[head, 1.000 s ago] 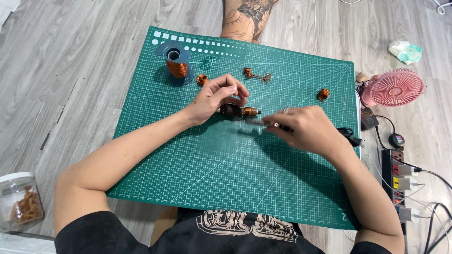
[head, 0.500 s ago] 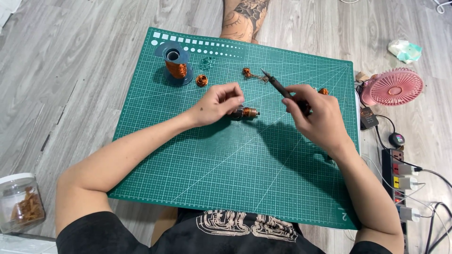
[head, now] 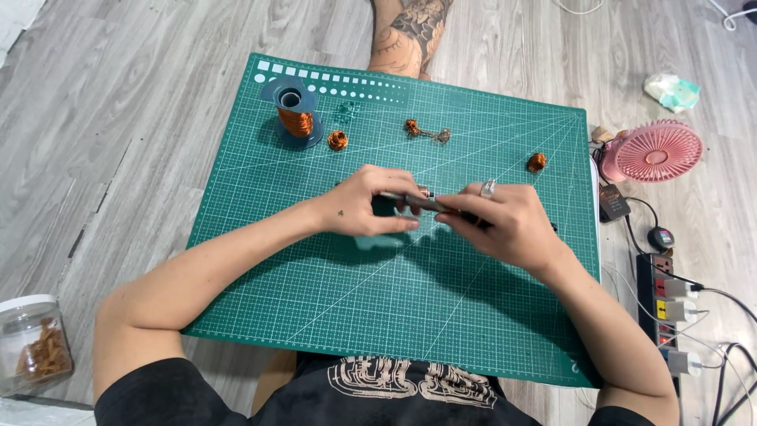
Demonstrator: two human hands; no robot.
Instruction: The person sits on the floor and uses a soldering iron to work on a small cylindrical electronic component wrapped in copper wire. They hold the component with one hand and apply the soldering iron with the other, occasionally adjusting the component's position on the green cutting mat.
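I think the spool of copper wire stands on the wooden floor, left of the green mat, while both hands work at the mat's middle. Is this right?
Not quite. The head view shows the spool of copper wire standing on the green mat itself, near its far left corner, not on the floor. The rest holds: the left hand and the right hand meet over the mat's middle.

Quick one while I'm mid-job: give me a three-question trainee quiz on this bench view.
1. True or false: the copper wire spool stands on the green cutting mat.
2. Which lies nearer the pink fan? A) the small coil at the mat's right edge; B) the small coil beside the spool.
3. Fill in: the left hand and right hand meet on a slim dark ____.

Key
1. True.
2. A.
3. Tool; the hands hide what kind, and also cover the small part between them.
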